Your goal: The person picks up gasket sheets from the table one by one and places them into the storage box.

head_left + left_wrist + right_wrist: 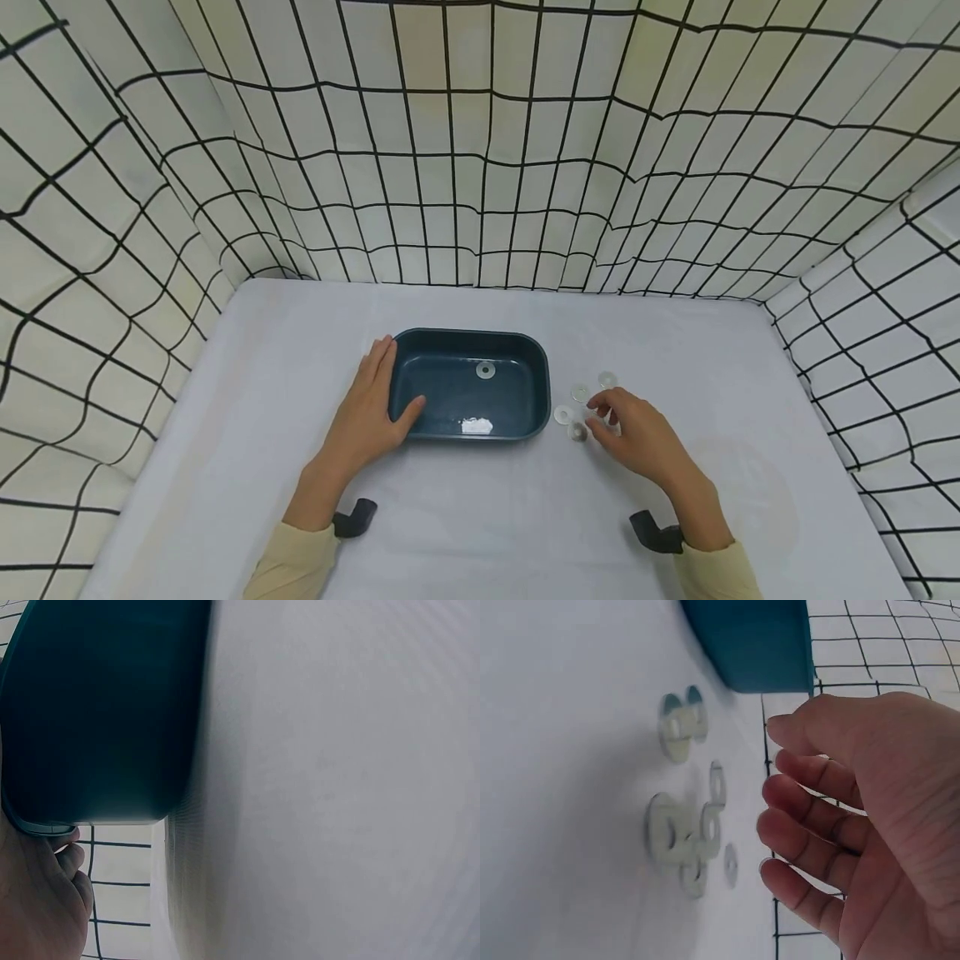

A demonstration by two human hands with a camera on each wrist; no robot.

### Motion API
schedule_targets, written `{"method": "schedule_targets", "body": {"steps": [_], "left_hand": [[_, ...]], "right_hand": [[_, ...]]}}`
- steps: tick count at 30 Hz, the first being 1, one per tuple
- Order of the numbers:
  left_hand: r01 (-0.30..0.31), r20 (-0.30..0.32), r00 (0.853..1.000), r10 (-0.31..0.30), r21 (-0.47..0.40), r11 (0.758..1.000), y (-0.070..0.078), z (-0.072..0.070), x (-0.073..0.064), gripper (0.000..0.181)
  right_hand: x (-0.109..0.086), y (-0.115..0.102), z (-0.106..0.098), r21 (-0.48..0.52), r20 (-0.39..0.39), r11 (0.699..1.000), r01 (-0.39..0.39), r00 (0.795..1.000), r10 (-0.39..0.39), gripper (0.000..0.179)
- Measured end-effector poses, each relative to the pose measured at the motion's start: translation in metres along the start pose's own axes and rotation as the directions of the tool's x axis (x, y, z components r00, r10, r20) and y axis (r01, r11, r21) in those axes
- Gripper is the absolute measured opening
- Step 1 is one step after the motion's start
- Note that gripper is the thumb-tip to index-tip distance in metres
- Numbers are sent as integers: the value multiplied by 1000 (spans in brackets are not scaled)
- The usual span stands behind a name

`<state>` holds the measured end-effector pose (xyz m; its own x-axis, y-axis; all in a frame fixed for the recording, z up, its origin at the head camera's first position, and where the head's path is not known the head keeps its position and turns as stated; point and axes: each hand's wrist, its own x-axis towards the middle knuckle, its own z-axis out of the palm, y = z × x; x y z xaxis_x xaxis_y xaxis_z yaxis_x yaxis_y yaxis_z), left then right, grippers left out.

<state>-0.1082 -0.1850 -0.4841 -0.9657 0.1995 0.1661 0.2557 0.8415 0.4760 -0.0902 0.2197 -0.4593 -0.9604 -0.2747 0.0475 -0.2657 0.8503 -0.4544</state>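
A dark teal rectangular tray [468,337] lies on the white table, holding one pale flat ring like a washer [491,374]. My left hand [367,415] rests against the tray's left end, fingers extended along the outside and thumb over the near rim corner. To the tray's right, my right hand [642,435] hovers over several translucent washers [572,415] with loosely bent fingers. The right wrist view shows the fingertips apart from the washers [658,832] and nothing between thumb and fingers. The left thumb is hidden in the left wrist view [45,907].
White walls with a black grid [480,183] enclose the table's back and sides. Dark curved straps [354,518] show at both wrists. White cloth [480,517] covers the table around the tray.
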Motion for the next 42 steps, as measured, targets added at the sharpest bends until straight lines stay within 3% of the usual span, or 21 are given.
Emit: {"method": "schedule_targets", "body": {"steps": [10,21,27,34,38,42], "left_hand": [[11,9,1000,-11,-10,1000,1,1,-3,98],[10,16,1000,-10,-11,1000,-1,1,-2,98],[13,14,1000,-13,-2,1000,-1,0,-1,97],[7,25,1000,-6,-15,1000,1,-1,0,96],[16,23,1000,-16,-3,1000,-1,1,1,98],[11,16,1000,-11,-8,1000,-2,1,1,98]], "right_hand": [[-27,18,12,-31,46,993,-111,993,112,26],[-30,15,17,-7,64,977,-215,975,215,25],[-29,8,19,-161,6,980,-112,993,115,21],[-28,-4,22,-359,-71,933,23,996,-51,17],[-21,-9,19,-419,-49,905,79,993,-110,18],[-16,-12,14,-452,-1,886,104,993,-117,22]]}}
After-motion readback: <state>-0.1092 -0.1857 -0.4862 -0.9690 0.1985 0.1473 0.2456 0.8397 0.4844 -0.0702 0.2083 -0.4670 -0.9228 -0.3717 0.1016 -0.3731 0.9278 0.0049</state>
